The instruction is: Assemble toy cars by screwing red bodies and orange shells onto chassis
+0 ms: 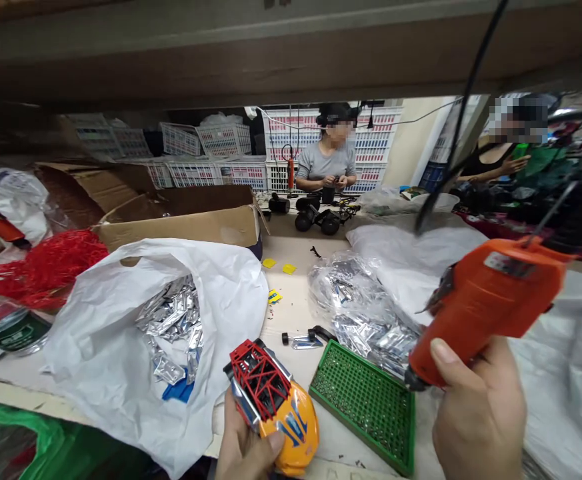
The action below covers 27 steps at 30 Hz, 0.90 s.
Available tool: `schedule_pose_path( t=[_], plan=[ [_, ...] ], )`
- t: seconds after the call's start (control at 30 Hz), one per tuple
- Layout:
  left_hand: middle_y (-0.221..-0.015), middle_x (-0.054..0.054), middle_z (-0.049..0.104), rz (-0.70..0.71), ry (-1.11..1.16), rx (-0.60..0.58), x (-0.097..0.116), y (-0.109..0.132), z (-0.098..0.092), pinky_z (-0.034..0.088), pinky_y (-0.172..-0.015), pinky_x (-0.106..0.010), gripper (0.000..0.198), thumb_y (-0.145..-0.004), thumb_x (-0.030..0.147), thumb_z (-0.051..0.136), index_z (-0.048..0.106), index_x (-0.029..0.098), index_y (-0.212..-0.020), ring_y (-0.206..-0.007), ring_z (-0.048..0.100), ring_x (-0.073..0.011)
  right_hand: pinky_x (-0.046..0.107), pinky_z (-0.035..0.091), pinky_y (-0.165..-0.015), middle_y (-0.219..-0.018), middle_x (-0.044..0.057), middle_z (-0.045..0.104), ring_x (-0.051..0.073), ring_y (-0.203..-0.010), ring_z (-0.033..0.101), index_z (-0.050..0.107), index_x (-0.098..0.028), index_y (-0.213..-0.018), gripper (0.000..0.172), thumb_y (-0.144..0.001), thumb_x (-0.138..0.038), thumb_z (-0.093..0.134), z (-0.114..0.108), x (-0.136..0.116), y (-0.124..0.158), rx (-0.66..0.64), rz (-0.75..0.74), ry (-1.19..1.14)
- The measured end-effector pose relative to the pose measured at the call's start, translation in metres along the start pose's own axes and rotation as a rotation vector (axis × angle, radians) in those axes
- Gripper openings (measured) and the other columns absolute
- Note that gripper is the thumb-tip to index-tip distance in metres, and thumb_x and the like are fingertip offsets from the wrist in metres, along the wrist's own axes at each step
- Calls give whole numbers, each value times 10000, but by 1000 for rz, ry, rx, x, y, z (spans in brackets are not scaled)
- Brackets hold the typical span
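Observation:
A toy car body (pixel 298 427), orange at one end with blue stripes and a red roll-cage frame, is gripped by my left hand (pixel 248 443) at the table's near edge. My right hand (pixel 481 407) is wrapped round an orange electric screwdriver (pixel 491 300), its black nose pointing down and left. Below that nose lies a green perforated tray (pixel 368 407) with many small screws in its holes. The screwdriver tip and the tray do not clearly touch. Left of the car body, an open white bag (pixel 105 347) holds many shiny silver parts (pixel 171 320).
Clear plastic bags of silver parts (pixel 371 333) lie behind the tray. A cardboard box (pixel 191 213), red plastic strands (pixel 45 263) and black wheeled chassis (pixel 318 220) are farther back. A black cable (pixel 463 113) hangs at right. Two people sit across the table; a shelf (pixel 271 53) spans overhead.

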<state>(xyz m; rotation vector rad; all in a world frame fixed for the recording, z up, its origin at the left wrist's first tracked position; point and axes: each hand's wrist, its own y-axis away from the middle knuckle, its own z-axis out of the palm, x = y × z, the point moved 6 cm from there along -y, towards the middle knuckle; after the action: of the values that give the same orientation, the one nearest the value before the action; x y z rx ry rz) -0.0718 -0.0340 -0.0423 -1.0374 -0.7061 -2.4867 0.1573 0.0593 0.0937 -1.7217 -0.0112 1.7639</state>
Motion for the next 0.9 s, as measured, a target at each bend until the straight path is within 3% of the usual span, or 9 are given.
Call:
schedule_pose_path(
  t=[0.07,0.13,0.17,0.23,0.3,0.4,0.5,0.7,0.9],
  plan=[
    [-1014,-76,789,3,13,-2,7,-8,-1,602,-807,-387,924,-529,339,931,533,279,-1362,-898,765,-320,441,416,-1059,-1489,85,455,309,-1369,439,520,-287,-1380,602,-833,-406,742,-4,-19,3,151,-208,57],
    [-1003,-54,787,18,8,3,13,-16,-5,595,-745,-335,856,-544,296,899,554,287,-1328,-850,759,-283,485,347,-1143,-1534,100,401,320,-1433,371,447,-293,-1455,664,-857,-351,730,12,-36,4,135,-407,151],
    [-996,-44,788,26,5,8,15,-19,-7,589,-730,-313,826,-545,282,890,566,290,-1305,-840,755,-269,505,360,-1131,-1482,115,463,327,-1390,424,478,-279,-1429,588,-887,-339,699,30,-39,2,4,-464,204],
    [-967,-17,787,32,13,19,17,-23,-11,581,-734,-291,793,-536,260,881,576,306,-1266,-839,749,-253,506,443,-1049,-1272,125,624,316,-1214,572,592,-237,-1289,334,-967,-325,584,85,-26,-1,-445,-471,350],
    [-965,-2,788,24,26,24,17,-25,-13,581,-752,-298,793,-519,227,870,574,321,-1249,-853,748,-254,474,480,-1032,-1214,135,677,298,-1183,614,648,-193,-1207,269,-1010,-279,486,142,13,5,-955,-381,696],
    [-1031,-18,796,15,43,9,16,-25,-10,581,-740,-310,773,-508,188,837,579,307,-1227,-880,756,-268,522,489,-1033,-1176,200,696,343,-1197,622,708,-112,-1107,212,-975,-209,573,199,55,3,-1123,-367,849],
    [-949,-22,799,11,91,-17,16,-22,-5,580,-735,-317,749,-514,189,818,568,289,-1213,-853,765,-272,530,503,-1056,-1333,119,650,288,-1250,609,672,-169,-1214,264,-984,-296,649,236,81,7,-1270,-450,854],
    [-978,-44,798,5,127,-40,18,-18,0,579,-766,-343,759,-554,173,780,519,295,-1256,-873,773,-283,499,562,-996,-1317,97,660,257,-1170,661,650,-179,-1260,324,-987,-353,663,249,101,15,-1439,-551,817],
    [-939,-33,794,-7,90,-18,21,-14,1,577,-747,-345,783,-552,149,749,486,292,-1275,-839,768,-278,528,513,-1050,-1274,101,683,269,-1192,651,667,-161,-1217,303,-968,-331,684,236,91,17,-1353,-565,883]
  ],
)
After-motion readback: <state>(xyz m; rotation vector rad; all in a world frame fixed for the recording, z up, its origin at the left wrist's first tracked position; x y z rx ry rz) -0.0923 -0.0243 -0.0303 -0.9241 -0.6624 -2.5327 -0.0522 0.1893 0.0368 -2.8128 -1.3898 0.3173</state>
